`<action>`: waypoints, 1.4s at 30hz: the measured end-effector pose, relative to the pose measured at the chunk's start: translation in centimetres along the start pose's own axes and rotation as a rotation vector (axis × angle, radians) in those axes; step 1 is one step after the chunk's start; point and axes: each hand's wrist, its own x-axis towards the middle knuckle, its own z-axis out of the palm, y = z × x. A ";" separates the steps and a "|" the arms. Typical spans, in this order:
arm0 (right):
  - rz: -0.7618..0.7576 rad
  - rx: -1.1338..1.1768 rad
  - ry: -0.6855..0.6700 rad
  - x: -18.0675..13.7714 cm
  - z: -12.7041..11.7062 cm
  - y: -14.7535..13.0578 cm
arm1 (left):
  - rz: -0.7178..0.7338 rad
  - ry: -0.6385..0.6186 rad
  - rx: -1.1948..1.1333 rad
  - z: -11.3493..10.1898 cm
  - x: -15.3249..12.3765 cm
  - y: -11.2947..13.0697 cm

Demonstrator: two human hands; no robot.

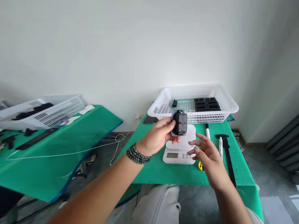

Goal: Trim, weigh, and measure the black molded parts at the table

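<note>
My left hand (161,133), with a beaded bracelet on its wrist, grips a small black two-section plastic part (181,123) in what looks like a clear pack. It holds the part upright above a white digital scale (178,157), covering some of the weighing plate. My right hand (207,157) hovers at the scale's right edge, fingers apart and holding nothing. Behind the scale stands a white plastic basket (198,118). Inside it are several black parts (207,104) set in rows at the right and a single black piece (174,103) at the left.
Right of the scale lie a white marker (220,147), a black caliper (229,158), a black-and-white tool (207,130) and a yellow object (200,165) on the green-covered table (154,174). Another green table (70,133) at the left bears a white basket (63,109) and a cable (81,153).
</note>
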 end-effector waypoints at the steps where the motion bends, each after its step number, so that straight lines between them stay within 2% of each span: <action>1: -0.009 -0.007 0.004 0.0 -0.2 -0.2 | 0.000 0.010 -0.052 0.8 -1.0 -0.9; 4: -0.047 -0.046 -0.005 -0.3 -0.8 -0.4 | 0.036 0.081 -0.153 3.0 -2.9 -3.7; 8: -0.131 -0.152 -0.048 -0.9 -0.9 0.0 | 0.079 0.143 -0.034 4.7 -3.7 -6.1; 14: -0.175 -0.271 -0.089 -1.0 -1.3 0.5 | 0.071 0.204 0.087 5.2 -3.6 -6.9; 21: -0.152 -0.246 -0.111 -0.3 -2.1 1.1 | 0.036 0.299 -0.072 5.9 -2.6 -7.8; 26: -0.139 -0.475 -0.046 -0.8 -2.5 0.4 | -0.056 0.321 -0.071 5.8 -2.6 -7.3; 33: -0.223 -0.711 -0.084 -0.8 -3.4 0.2 | -0.031 0.193 -0.015 6.1 -2.9 -7.3; 38: -0.181 -0.737 -0.082 -0.6 -3.6 0.5 | -0.043 0.165 0.004 6.2 -2.8 -7.2; 42: -0.167 -0.732 -0.051 -0.6 -3.4 0.2 | -0.053 0.070 0.057 5.9 -2.8 -6.7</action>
